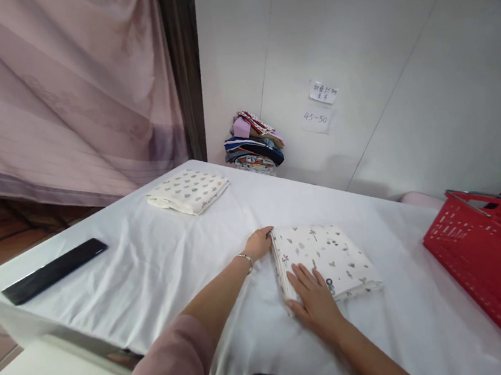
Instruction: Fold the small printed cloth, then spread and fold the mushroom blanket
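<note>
A folded white cloth (332, 256) printed with small plants and figures lies in front of me on the white-covered table. At its far left corner, the fingers of my left hand (257, 244) are closed on the edge; the wrist wears a silver bracelet. My right hand (312, 301) rests flat on the near left part of the cloth, fingers stretched out. Farther back to the left is a second folded white cloth (189, 191) with grey printed shapes, touched by neither hand.
A long black flat object (55, 271) lies at the table's left edge. On the right stands a red plastic basket (493, 267). Behind the table, a pile of folded fabrics (254, 141) sits by the wall, near handwritten paper notes (317, 118). A pink curtain (83, 92) hangs at left.
</note>
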A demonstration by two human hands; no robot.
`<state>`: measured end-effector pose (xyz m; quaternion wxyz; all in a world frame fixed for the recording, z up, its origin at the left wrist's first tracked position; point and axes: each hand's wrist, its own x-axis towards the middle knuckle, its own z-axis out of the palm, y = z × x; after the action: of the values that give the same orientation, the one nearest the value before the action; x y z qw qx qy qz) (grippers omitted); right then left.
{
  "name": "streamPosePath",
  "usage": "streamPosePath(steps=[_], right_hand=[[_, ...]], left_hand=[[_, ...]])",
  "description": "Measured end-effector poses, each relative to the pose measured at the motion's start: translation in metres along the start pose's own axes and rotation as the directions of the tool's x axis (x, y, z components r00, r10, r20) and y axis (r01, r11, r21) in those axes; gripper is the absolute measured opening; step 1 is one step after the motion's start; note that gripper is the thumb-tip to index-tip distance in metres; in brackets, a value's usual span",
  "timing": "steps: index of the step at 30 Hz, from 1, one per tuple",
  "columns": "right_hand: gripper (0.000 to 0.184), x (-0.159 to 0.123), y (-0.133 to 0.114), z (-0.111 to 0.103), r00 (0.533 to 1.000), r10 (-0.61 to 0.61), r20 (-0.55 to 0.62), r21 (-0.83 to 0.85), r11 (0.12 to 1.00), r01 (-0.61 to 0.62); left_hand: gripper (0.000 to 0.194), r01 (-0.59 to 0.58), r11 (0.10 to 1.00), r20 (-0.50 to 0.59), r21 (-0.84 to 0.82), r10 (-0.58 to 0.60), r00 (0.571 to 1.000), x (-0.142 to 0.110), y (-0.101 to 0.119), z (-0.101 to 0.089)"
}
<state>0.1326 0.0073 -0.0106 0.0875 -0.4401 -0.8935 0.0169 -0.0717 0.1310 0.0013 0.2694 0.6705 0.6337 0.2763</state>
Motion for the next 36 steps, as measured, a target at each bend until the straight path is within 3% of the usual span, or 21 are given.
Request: streamPosePath(steps=[9,17,20,29,31,33,35,36], right_hand=[[0.056,-0.001,-0.004,-0.001,1.0,-0.004,-0.013,-0.039,0.999,0.003],[0.056,0.002,-0.008,-0.004,0.999,0.037,-0.037,0.018,0.999,-0.037],[0.056,0.003,-0.01,-0.007,0.999,0.044,-0.033,0.027,0.999,-0.043],[0.053,-0.008,-0.02,-0.008,0.996,0.052,-0.073,0.068,0.997,-0.047],[0.052,-0.008,-0.021,-0.008,0.996,0.058,-0.073,0.078,0.996,-0.052],[0.052,-0.008,-0.021,-0.008,0.996,0.063,-0.07,0.084,0.995,-0.057],[0.052,-0.008,-0.022,-0.008,0.996,0.061,-0.066,0.085,0.995,-0.055],[0.053,-0.009,-0.023,-0.008,0.997,0.056,-0.061,0.084,0.995,-0.05]], left_hand=[[0.033,0.082,0.992,-0.058,-0.092,-0.087,0.995,0.007,-0.004,0.007],[0.037,0.029,0.988,-0.008,-0.154,-0.031,0.999,0.012,-0.013,0.002],[0.029,0.051,0.988,-0.023,-0.149,-0.055,0.998,0.013,-0.011,0.003],[0.032,0.117,0.985,-0.111,-0.13,-0.132,0.985,0.002,0.001,0.005],[0.036,0.053,0.995,-0.18,-0.088,-0.069,0.981,-0.008,0.009,0.008],[0.037,-0.126,0.992,-0.222,0.026,0.129,0.967,-0.022,0.018,0.013],[0.038,-0.297,0.943,-0.15,0.151,0.319,0.936,-0.035,0.025,0.021],[0.039,-0.333,0.924,-0.086,0.188,0.353,0.932,-0.041,0.027,0.024]])
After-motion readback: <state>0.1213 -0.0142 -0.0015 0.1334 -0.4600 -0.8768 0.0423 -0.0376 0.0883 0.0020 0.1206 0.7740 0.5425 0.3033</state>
